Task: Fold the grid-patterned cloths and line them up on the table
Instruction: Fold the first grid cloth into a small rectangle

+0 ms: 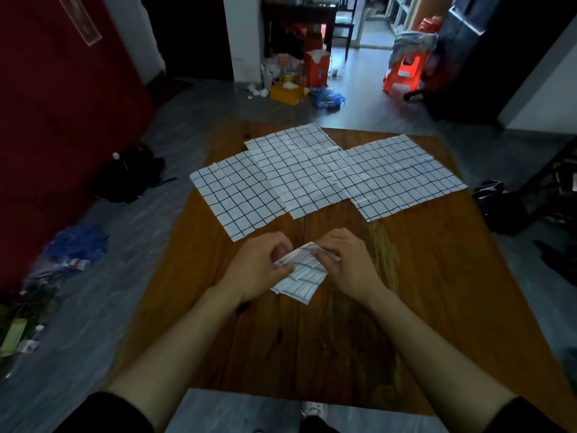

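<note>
Three white cloths with a black grid lie flat and unfolded across the far half of the wooden table: a left cloth, a middle cloth overlapping it, and a right cloth. A fourth grid cloth, folded small, is held just above the table's middle. My left hand pinches its left edge with curled fingers. My right hand pinches its upper right edge. Part of the folded cloth is hidden under my fingers.
The table's near edge runs just in front of me, with a shoe below it. Clutter lies on the grey floor: a dark bag at left, blue bags, boxes beyond the table, an orange stool.
</note>
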`<action>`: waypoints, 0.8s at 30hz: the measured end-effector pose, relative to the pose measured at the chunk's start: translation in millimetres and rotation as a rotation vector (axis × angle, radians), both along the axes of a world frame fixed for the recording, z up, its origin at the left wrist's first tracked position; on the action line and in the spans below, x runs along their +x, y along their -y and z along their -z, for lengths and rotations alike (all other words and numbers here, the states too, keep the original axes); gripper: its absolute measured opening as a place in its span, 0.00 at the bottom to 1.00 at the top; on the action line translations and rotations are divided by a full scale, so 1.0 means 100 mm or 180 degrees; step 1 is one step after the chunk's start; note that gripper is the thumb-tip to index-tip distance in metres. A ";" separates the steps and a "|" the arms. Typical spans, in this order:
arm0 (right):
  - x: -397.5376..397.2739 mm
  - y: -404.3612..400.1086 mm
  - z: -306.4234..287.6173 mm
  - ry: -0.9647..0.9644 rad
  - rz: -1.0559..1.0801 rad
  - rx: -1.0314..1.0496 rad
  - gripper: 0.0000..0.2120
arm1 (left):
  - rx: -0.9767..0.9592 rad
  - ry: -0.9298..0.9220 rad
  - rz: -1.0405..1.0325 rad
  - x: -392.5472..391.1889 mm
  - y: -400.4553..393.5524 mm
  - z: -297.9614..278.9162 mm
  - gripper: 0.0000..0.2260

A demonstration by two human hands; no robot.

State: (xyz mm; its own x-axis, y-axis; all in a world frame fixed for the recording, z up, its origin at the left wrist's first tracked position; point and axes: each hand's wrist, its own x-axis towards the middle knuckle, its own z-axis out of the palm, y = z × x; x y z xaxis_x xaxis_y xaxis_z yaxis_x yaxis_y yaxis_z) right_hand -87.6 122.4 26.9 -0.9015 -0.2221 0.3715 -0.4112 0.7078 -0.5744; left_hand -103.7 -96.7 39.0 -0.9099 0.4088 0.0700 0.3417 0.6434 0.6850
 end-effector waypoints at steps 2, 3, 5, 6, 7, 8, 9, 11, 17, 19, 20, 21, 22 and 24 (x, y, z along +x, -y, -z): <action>0.11 -0.03 0.00 0.0051 0.0082 -0.0153 0.05 | -0.0719 0.0102 0.0021 0.06 0.15 0.09 0.08; 0.16 -0.03 -0.01 0.0091 0.0116 -0.0206 0.04 | -0.0825 0.0160 0.0010 0.10 0.21 0.13 0.06; 0.26 -0.04 -0.02 0.0168 0.0143 -0.0244 0.02 | -0.0534 0.0306 -0.0056 0.18 0.31 0.19 0.04; 0.31 -0.04 -0.02 0.0188 0.0137 -0.0223 0.03 | -0.0307 0.0357 -0.0102 0.23 0.34 0.20 0.04; 0.35 -0.05 -0.02 0.0210 0.0122 -0.0191 0.04 | -0.0130 0.0383 -0.0153 0.28 0.35 0.20 0.04; 0.39 -0.06 0.00 0.0246 0.0111 -0.0147 0.04 | -0.0004 0.0368 -0.0198 0.33 0.37 0.20 0.04; 0.43 -0.08 0.02 0.0297 0.0108 -0.0120 0.05 | 0.0069 0.0314 -0.0225 0.36 0.37 0.19 0.05; 0.49 -0.11 0.06 0.0418 0.0174 -0.0055 0.11 | 0.0161 0.0203 -0.0251 0.41 0.38 0.17 0.06; 0.51 -0.11 0.09 0.0530 0.0284 -0.0148 0.06 | 0.0255 -0.0077 -0.0475 0.36 0.34 0.07 0.08; 0.47 -0.12 0.10 0.0494 0.0313 -0.0309 0.06 | 0.0256 -0.0155 -0.0532 0.31 0.32 0.03 0.09; 0.44 -0.12 0.09 0.0435 0.0307 -0.0376 0.05 | 0.0258 -0.0226 -0.0554 0.29 0.31 0.01 0.09; 0.42 -0.11 0.09 0.0331 0.0286 -0.0424 0.05 | 0.0268 -0.0302 -0.0584 0.27 0.30 -0.02 0.09; 0.39 -0.11 0.08 0.0222 0.0263 -0.0446 0.05 | 0.0288 -0.0375 -0.0612 0.25 0.30 -0.05 0.08; 0.34 -0.09 0.06 0.0047 0.0227 -0.0444 0.05 | 0.0333 -0.0493 -0.0626 0.23 0.33 -0.09 0.07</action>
